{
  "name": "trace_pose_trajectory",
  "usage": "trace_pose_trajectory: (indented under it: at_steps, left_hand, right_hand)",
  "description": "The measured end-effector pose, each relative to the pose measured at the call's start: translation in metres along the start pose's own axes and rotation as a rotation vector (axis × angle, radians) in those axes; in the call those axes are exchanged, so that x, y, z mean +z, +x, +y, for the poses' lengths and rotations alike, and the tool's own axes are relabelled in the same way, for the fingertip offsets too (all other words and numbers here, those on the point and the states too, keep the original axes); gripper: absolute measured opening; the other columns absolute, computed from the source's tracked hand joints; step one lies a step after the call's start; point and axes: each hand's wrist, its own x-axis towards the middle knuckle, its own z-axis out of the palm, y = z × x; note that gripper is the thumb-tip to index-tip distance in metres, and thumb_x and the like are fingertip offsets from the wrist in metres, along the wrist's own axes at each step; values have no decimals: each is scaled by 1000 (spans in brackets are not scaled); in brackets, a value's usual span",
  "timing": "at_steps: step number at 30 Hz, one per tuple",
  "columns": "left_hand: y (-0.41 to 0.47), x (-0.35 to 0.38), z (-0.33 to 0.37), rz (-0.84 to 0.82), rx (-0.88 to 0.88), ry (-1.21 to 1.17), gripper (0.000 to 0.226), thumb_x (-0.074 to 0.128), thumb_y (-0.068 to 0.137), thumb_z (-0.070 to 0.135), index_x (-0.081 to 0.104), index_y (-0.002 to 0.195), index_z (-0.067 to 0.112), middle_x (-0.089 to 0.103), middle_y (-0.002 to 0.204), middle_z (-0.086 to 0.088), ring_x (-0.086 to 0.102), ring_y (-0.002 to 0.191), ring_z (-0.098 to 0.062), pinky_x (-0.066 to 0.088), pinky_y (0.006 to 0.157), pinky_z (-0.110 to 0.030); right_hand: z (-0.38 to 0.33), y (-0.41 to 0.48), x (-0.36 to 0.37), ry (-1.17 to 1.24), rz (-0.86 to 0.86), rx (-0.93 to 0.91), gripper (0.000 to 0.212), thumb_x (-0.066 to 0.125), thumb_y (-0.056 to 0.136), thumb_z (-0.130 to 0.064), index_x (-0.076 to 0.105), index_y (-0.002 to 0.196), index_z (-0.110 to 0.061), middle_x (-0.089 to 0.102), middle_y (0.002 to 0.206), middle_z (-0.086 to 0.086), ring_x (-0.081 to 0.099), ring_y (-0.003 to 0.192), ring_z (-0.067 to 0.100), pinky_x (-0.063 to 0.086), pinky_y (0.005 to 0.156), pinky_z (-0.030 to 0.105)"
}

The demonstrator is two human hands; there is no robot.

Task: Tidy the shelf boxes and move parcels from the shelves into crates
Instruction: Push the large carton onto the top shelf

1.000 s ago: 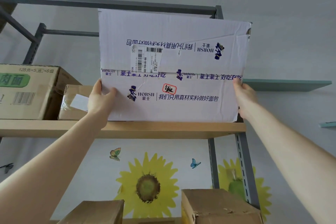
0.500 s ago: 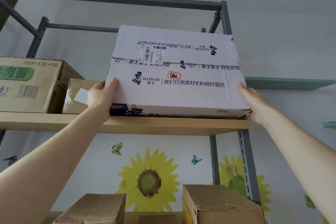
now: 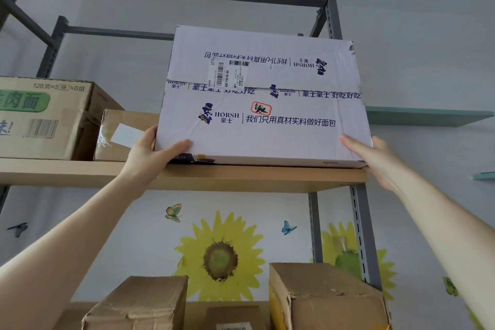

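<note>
Clasping white box (image 3: 263, 128) on wooden shelf (image 3: 241, 177): left hand (image 3: 150, 157) grip | right hand (image 3: 376, 159) flat, pressing | sunflower wall (image 3: 220, 257)

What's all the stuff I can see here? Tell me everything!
white printed cardboard box: one, white, top shelf right
green-labelled cardboard carton: one, brown, top shelf left
small taped parcel: one, brown, between those two
plain cardboard boxes: two, brown, lower shelf
wooden shelf board: one, tan, under white box
metal shelf frame: one, grey, around shelves
sunflower stickers: two, yellow, wall
butterfly stickers: two, orange and blue, wall
hands: two; left hand grips white box's lower left corner, right hand presses its lower right
</note>
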Motion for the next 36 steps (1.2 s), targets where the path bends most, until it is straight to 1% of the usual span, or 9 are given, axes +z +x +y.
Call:
trace_pose_trajectory:
  at_steps: [5,7,10,14,18,21,23,27,36]
  left_hand:
    - [2,-7,4,-35,89,-14,57,79,69,28,44,114,37,60,102,19,57,91,3,42,72,-16]
    - [4,-5,6,74,87,-51,48,77,70,31,50,109,27,61,92,15,59,81,1,45,63,-14]
    - [6,2,10,192,111,-175,23,74,73,35,58,87,24,65,82,10,65,65,2,48,51,-9]
    - [10,10,12,226,60,-263,21,66,76,49,54,79,32,65,80,10,66,72,-4,51,61,-20]
    - [15,14,10,211,51,-251,23,62,81,46,52,94,30,63,88,11,64,82,-7,52,71,-26]
    - [16,16,7,194,102,-106,40,63,85,27,47,118,14,60,105,7,60,87,-8,49,69,-23]
    - [17,18,5,194,123,-47,39,61,87,22,46,122,14,56,110,6,58,90,-11,48,70,-25]
    - [21,25,4,165,85,-40,32,56,89,30,46,118,24,58,108,3,59,84,-11,46,63,-24]
    - [25,27,-12,105,127,361,60,78,71,25,45,118,8,59,116,-8,55,100,-27,42,78,-35]
  right_hand:
    - [5,-1,5,242,104,-45,33,68,80,-27,60,108,-11,66,111,8,63,95,17,49,90,35]
    - [5,-5,5,306,91,-88,41,68,79,-26,60,113,-6,67,105,6,64,87,13,51,80,28]
    - [-1,-6,9,264,69,-181,46,72,67,-32,59,110,-22,65,108,-2,61,100,13,46,88,30]
    - [-12,0,13,241,45,-210,53,69,78,-25,48,127,-25,63,116,-7,59,109,15,48,89,34]
    - [-10,1,16,283,151,-218,37,67,81,-20,53,115,-18,64,107,-2,63,102,16,48,94,38]
    - [-5,4,15,271,232,-255,34,66,83,-13,56,115,-5,64,92,-7,64,73,-6,50,73,16]
    - [-5,8,14,217,276,-282,31,63,85,-10,56,115,-5,64,94,-4,61,72,-7,49,65,9]
    - [-8,14,15,147,297,-295,31,57,89,-13,53,120,-8,63,113,9,60,89,8,49,88,29]
    - [0,22,15,-12,282,-299,53,59,87,-7,41,136,-17,59,126,7,58,111,19,48,96,36]
